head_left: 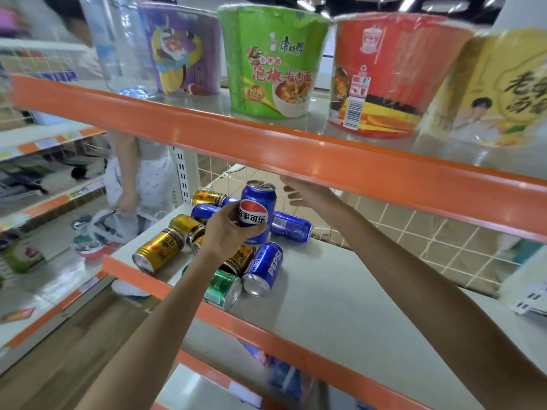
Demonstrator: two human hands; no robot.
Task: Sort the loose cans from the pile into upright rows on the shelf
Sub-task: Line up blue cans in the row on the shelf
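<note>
Pepsi can [257, 213], blue and upright, sits in the left hand [229, 230], lifted just above the pile [207, 235] at the left end of the shelf [340, 294]. The fingers wrap its lower half from the left, thumb across the front under the logo. I'd judge it sealed and full, so weighty for its size, rigid in the wall but easy to dent, and smooth enough to slip; a grip round the middle of the body, as now, looks the safest hold.

Right hand [307, 196] hovers just right of that can, fingers straight and loose, holding nothing, its tips close under the orange edge of the upper shelf [325, 156].

Below the can the pile lies on its sides: gold cans [158, 250] to the left, 1 green can [223, 287] at the front lip, another blue can [263, 267] beside it, 1 more [291, 226] behind. Round bodies like these may roll once a neighbour goes.

Right of the can the shelf runs bare to a wire grid [414, 235] at the back, room for rows. Headroom under the upper shelf looks tight. Noodle tubs [272, 63] stand above; another person [139, 179] stands beyond the pile.
</note>
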